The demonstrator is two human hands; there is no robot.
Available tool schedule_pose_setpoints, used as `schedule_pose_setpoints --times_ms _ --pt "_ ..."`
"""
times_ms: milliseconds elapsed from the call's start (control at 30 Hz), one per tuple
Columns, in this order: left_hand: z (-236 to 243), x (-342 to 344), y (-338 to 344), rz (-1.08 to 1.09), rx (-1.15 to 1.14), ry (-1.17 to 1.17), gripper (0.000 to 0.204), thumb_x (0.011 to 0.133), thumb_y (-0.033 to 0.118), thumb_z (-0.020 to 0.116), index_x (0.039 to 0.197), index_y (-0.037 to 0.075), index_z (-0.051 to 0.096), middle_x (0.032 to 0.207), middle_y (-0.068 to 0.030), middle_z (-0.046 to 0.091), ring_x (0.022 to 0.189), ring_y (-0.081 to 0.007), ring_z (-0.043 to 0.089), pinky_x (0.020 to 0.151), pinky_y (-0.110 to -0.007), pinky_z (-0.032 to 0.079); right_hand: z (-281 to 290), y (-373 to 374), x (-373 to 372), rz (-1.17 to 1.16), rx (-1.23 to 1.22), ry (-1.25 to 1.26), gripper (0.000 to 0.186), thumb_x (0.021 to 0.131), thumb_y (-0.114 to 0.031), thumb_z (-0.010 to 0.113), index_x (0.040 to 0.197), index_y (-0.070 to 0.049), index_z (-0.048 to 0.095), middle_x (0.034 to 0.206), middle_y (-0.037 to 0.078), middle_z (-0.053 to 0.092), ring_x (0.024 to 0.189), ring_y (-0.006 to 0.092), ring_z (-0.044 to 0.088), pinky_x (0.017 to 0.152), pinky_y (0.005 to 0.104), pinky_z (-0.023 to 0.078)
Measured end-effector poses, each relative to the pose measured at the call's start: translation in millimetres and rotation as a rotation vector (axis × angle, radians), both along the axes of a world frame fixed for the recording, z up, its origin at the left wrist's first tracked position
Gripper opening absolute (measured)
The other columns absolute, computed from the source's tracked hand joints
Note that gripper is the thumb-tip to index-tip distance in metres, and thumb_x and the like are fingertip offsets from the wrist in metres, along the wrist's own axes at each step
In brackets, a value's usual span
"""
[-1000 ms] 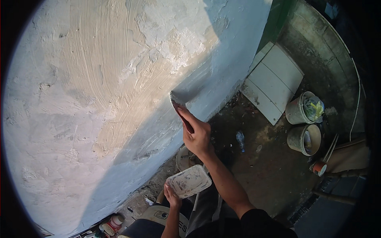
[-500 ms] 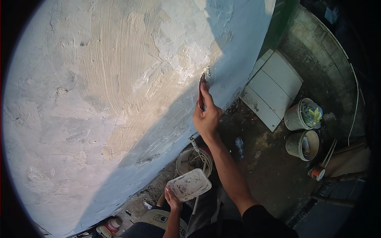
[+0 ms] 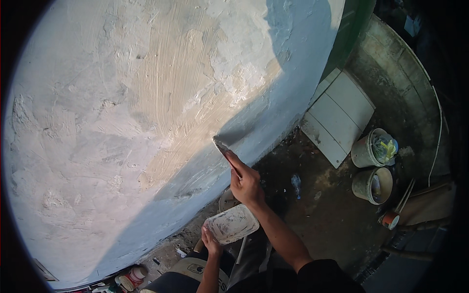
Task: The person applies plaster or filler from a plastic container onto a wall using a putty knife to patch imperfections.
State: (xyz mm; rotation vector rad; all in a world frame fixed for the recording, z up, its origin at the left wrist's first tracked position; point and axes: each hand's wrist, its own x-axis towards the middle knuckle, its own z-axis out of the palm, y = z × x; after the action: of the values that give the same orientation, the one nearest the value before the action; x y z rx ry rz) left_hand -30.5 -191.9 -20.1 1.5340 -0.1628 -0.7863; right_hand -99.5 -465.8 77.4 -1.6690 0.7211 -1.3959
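My right hand (image 3: pixel 248 186) is closed around the reddish handle of a putty knife (image 3: pixel 221 146). The blade's tip is at the wall (image 3: pixel 88 161), by the edge between sunlight and shadow; whether it touches I cannot tell. Cream filler with streaky ridges covers much of the wall above and left of the blade. Lower down, my left hand (image 3: pixel 211 241) grips the left edge of a shallow white rectangular tray (image 3: pixel 233 225), its inside smeared with residue. The tray sits just below my right wrist.
On the floor to the right stand two buckets (image 3: pixel 364 152), one with a plastic bag in it. A pale panel (image 3: pixel 337 117) leans near the wall's end. A clear bottle (image 3: pixel 296 185) lies on the floor. Another bucket (image 3: pixel 227 199) is partly hidden behind my right hand.
My right hand has moved the putty knife down and left along the wall, and its blade now tilts up-left. The left hand keeps the tray in nearly the same place.
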Motion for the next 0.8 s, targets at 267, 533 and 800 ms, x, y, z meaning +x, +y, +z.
schedule_pose_setpoints --times_ms 267,533,800 --pt "4 -2 7 -0.038 -0.022 -0.005 0.051 0.104 0.043 0.030 0.130 0.001 0.045 0.120 -0.0110 0.057 0.109 -0.0215 0.057 0.095 -0.036 0.046 -26 -30 -48 0.175 0.787 -0.629 0.020 0.088 -0.002 0.062 0.107 0.003 0.061 0.098 0.006 0.065 0.089 0.0111 0.060 0.081 0.0267 0.049" --pt "4 -8 -1 -0.037 0.017 -0.003 0.052 0.104 0.044 0.029 0.129 0.001 0.045 0.121 -0.0110 0.056 0.109 -0.0215 0.057 0.095 -0.036 0.046 -61 -87 -51 0.262 0.873 -0.904 0.024 0.087 -0.001 0.064 0.111 -0.001 0.058 0.106 0.007 0.061 0.097 0.0161 0.060 0.086 0.0334 0.050" --pt "0 -11 -4 0.058 0.084 -0.001 0.042 0.105 0.037 0.030 0.117 0.003 0.051 0.106 -0.0069 0.059 0.097 -0.0158 0.058 0.088 -0.031 0.047 -59 -113 -61 -0.226 0.549 -0.522 0.026 0.091 -0.002 0.060 0.116 0.004 0.057 0.110 0.011 0.063 0.097 0.0197 0.063 0.087 0.0330 0.052"
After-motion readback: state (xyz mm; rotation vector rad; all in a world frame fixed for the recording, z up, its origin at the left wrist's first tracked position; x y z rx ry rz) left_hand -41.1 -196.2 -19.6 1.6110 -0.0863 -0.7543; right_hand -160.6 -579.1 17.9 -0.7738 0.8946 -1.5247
